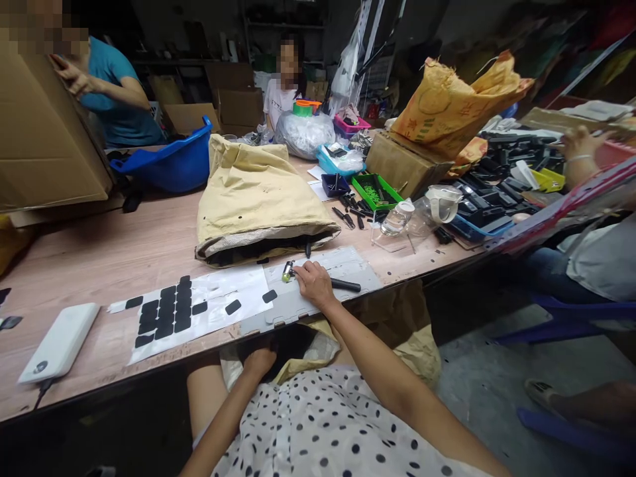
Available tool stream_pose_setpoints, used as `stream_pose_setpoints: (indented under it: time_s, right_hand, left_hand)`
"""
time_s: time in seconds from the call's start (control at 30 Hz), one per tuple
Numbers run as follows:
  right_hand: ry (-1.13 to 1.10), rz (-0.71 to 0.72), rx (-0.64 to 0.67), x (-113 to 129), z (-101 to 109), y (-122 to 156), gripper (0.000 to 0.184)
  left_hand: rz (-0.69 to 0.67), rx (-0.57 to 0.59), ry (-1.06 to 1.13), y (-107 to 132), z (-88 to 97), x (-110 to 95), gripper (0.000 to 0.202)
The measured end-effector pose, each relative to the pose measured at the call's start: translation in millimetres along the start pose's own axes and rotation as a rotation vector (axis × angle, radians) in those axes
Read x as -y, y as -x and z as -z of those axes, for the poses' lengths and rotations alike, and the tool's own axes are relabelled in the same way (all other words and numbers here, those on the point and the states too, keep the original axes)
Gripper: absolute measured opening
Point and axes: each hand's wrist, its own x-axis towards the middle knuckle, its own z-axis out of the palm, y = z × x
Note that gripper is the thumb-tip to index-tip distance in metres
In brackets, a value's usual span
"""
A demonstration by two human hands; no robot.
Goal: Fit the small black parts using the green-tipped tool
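Note:
My right hand (314, 283) is closed around a hammer lying low over a grey board (348, 262) at the table's front edge. The hammer's shiny head (287, 270), with a yellow-green face, shows left of the fingers, and its black handle (345, 285) sticks out to the right. My left hand (261, 363) is below the table edge, at the mouth of a tan sack (412, 331) on my lap; its fingers are mostly hidden. Left of the board, a white sheet (209, 291) bears rows of black rounded pads (175, 308), with a few loose ones nearby.
A large tan sack (258, 192) lies behind the board, its dark opening towards me. A white power bank (62, 341) with a cable is at left. Further off are a blue basin (169, 159), a green tray (375, 192) and a clear jug (397, 218). Other people sit around the table.

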Motion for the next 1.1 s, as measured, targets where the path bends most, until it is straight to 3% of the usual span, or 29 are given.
stream_pose_setpoints:
  time_s: [0.1, 0.2, 0.27, 0.37, 0.5, 0.57, 0.67, 0.77, 0.87, 1.0, 1.1]
  right_hand:
    - [0.007, -0.008, 0.01, 1, 1, 1, 0.03]
    - [0.008, -0.019, 0.02, 4, 2, 1, 0.03]
    - [0.003, -0.027, 0.023, 6, 3, 0, 0.029]
    - [-0.003, -0.052, 0.04, 9, 2, -1, 0.025]
    - [0.009, -0.072, 0.036, 10, -1, -3, 0.028]
    - [0.008, -0.05, 0.017, 9, -3, -3, 0.03]
    - [0.003, -0.037, 0.007, 8, -5, -2, 0.028]
    - [-0.002, -0.049, -0.002, 7, -5, -1, 0.028]
    - [-0.003, -0.05, 0.0, 7, -3, -1, 0.026]
    - [0.006, -0.032, -0.002, 6, -1, 0, 0.024]
    - [0.004, -0.014, -0.024, 4, 0, 1, 0.023]
  left_hand:
    - [-0.195, 0.17, 0.072, 19, 27.5, -23, 0.026]
    - [-0.402, 0.291, 0.304, 33, 64.0, -56, 0.035]
    - [-0.49, 0.18, 0.391, 31, 88.0, -80, 0.039]
    - [-0.578, -0.109, 0.369, 9, 116.3, -115, 0.034]
    - [-0.465, -0.464, 0.163, -41, 134.1, -159, 0.026]
    - [-0.34, -0.541, 0.088, -61, 136.3, -178, 0.027]
    - [-0.171, -0.505, 0.043, -79, 136.2, -200, 0.033]
    - [-0.087, -0.432, 0.04, -82, 136.0, -209, 0.026]
    - [-0.107, -0.45, 0.052, -76, 136.1, -205, 0.02]
    - [-0.199, -0.541, 0.107, -61, 135.7, -183, 0.017]
    - [-0.334, -0.605, 0.145, -48, 132.9, -155, 0.009]
